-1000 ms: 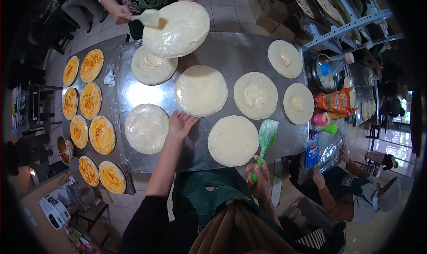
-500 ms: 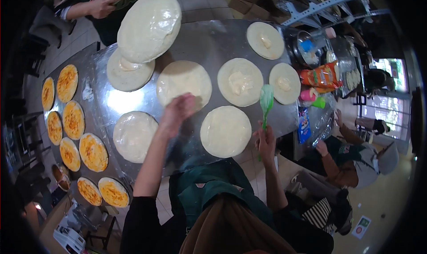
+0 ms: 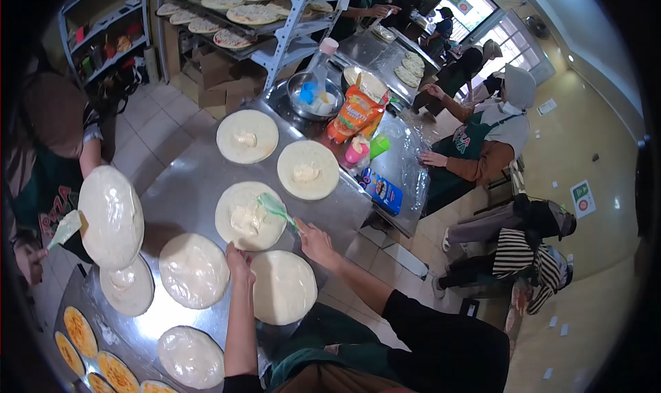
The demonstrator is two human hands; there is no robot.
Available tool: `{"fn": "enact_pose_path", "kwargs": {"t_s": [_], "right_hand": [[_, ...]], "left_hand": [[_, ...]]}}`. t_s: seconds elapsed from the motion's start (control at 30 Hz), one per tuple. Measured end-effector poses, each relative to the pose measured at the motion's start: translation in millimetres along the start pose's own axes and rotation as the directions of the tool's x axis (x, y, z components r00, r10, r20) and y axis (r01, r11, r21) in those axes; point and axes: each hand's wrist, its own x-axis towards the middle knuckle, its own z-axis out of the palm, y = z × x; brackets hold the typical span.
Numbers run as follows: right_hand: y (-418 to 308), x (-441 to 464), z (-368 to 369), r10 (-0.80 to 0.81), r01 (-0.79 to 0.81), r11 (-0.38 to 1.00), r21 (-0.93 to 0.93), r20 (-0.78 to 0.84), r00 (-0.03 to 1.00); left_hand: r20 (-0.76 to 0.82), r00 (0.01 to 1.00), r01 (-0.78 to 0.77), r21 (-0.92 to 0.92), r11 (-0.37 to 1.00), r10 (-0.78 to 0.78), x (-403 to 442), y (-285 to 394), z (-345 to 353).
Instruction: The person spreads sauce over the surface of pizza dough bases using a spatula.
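My right hand [image 3: 317, 243] is closed around the handle of a green spatula [image 3: 272, 206]. The spatula's blade lies on a round pizza base [image 3: 234, 236] with a pale creamy spread [image 3: 246, 221] heaped in its middle. At the near edge of that base is my left hand [image 3: 239, 263], between it and another coated base [image 3: 284, 288]; its fingers are partly hidden. More bases with a glossy coating lie to the left [image 3: 194, 270] and nearer me [image 3: 191, 357]. Two farther bases [image 3: 247, 136] [image 3: 308, 170] each carry a dollop of spread.
At left, a co-worker's hand [image 3: 29, 259] holds a spatula [image 3: 65, 228] by a tilted coated base [image 3: 111, 217]. Orange-topped bases [image 3: 81, 331] lie near left. Beyond stand a metal bowl [image 3: 296, 89], an orange pouch [image 3: 354, 116], a blue packet [image 3: 381, 190] and a rack [image 3: 279, 42].
My view has turned to the right. My left hand has come from above a base on the left to this base's edge. The spatula's blade has moved onto the spread.
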Motion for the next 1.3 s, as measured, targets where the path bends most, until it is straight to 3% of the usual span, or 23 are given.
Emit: {"fn": "enact_pose_path", "kwargs": {"t_s": [0.13,0.23,0.3,0.37,0.4,0.43,0.5,0.57,0.67,0.77,0.8,0.83,0.9,1.0,1.03,1.1,1.2,1.23,1.3], "right_hand": [[12,4,-4,0.015,-0.021,0.995,0.097,0.058,0.998],[22,9,-9,0.009,-0.022,0.991,0.133,0.096,0.995],[38,17,-14,-0.034,0.006,0.985,0.172,0.162,0.986],[40,24,-29,-0.128,0.090,0.956,0.278,0.124,0.984],[42,31,-37,-0.084,0.022,0.960,0.278,0.214,0.973],[46,39,-42,-0.045,-0.041,0.963,0.268,0.306,0.951],[64,53,-42,-0.154,0.051,0.932,0.359,0.263,0.953],[68,65,-49,-0.197,0.062,0.925,0.375,0.332,0.922],[75,82,-51,-0.290,0.148,0.913,0.380,0.348,0.892],[68,65,-52,-0.352,0.200,0.901,0.385,0.382,0.854],[62,52,-60,-0.368,0.213,0.900,0.381,0.400,0.840],[54,39,-72,-0.415,0.105,0.792,0.602,0.403,0.816],[47,33,-108,-0.416,-0.004,0.792,0.610,0.544,0.728],[46,64,-151,-0.483,-0.227,0.744,0.629,0.740,0.468],[42,78,-162,-0.459,-0.311,0.732,0.606,0.776,0.433],[43,105,-159,-0.448,-0.242,0.701,0.671,0.678,0.583],[40,119,-144,-0.602,0.363,0.754,0.547,0.355,0.715],[43,106,-140,-0.728,0.591,0.662,0.462,0.206,0.654],[30,74,-171,-0.778,0.569,0.609,0.553,0.277,0.564]], "left_hand": [[-0.077,0.997,0.010,-0.100,0.995,-0.018,-11,13,4],[0.121,0.990,-0.053,-0.186,0.981,0.076,-16,21,13],[0.418,0.900,0.041,-0.367,0.929,0.125,14,10,7],[0.280,0.956,0.035,-0.413,0.910,0.090,-22,35,50],[0.374,0.917,0.045,-0.437,0.898,0.136,7,21,44],[0.345,0.936,0.082,-0.419,0.904,0.075,8,23,54],[0.426,0.901,0.125,-0.427,0.896,0.077,26,12,59],[0.502,0.859,0.158,-0.449,0.879,0.102,38,3,61],[0.521,0.824,0.215,-0.654,0.725,0.225,11,5,85],[0.421,0.820,0.089,-0.764,0.639,0.388,21,-27,91],[0.256,0.864,-0.047,-0.817,0.574,0.434,29,-42,97],[0.331,0.802,-0.020,-0.818,0.575,0.498,34,-53,92],[0.463,0.639,0.030,-0.813,0.581,0.614,35,-63,87],[0.316,0.692,-0.129,-0.830,0.543,0.649,9,-65,97],[0.223,0.742,-0.212,-0.817,0.537,0.632,-3,-62,106],[0.057,0.805,-0.356,-0.749,0.559,0.590,-29,-56,125],[0.079,0.755,-0.474,-0.619,0.626,0.651,-54,-44,153],[0.101,0.742,-0.417,-0.704,0.575,0.662,-52,-46,154],[0.141,0.715,-0.276,-0.843,0.462,0.684,-42,-58,155]]}}
